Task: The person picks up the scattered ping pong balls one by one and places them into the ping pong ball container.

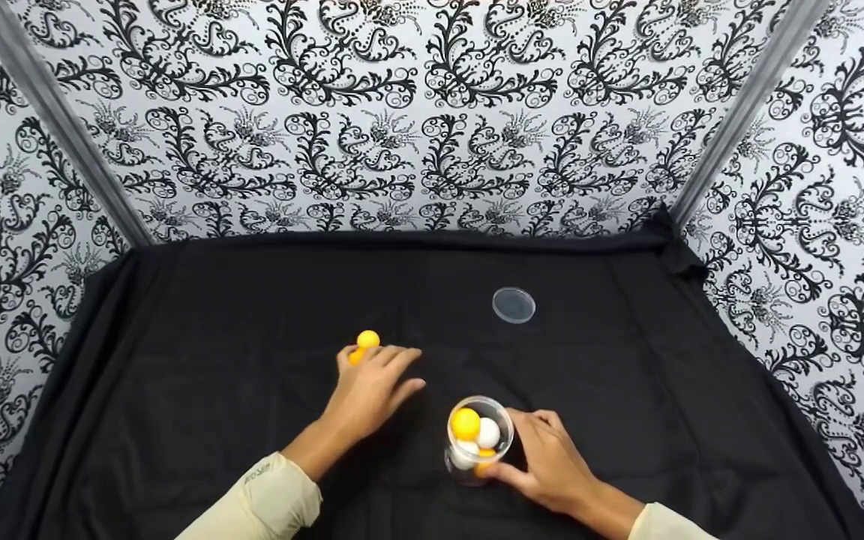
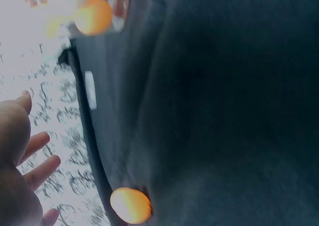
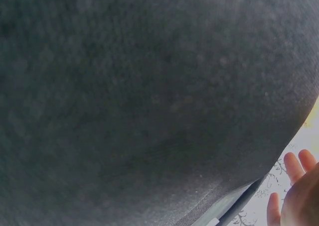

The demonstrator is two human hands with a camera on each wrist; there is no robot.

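In the head view a clear plastic jar (image 1: 508, 442) holds several white and orange table tennis balls (image 1: 466, 424). My right hand (image 1: 556, 469) grips the jar from its right side, thumb in front. Only some fingers (image 3: 294, 167) of that hand show in the right wrist view. Over the cloth to the left, my left hand (image 1: 372, 386) has its fingers spread and holds nothing. Just past its fingertips sits one orange ball (image 1: 368, 340), with a second orange ball (image 1: 357, 355) partly hidden behind the fingers. The left wrist view shows one orange ball (image 2: 130, 205) on the cloth.
A round clear lid (image 1: 514, 305) lies on the black cloth (image 1: 252, 315), farther back than the jar. Patterned black-and-white walls (image 1: 402, 150) enclose the back and both sides. The cloth is bunched up at the far right corner.
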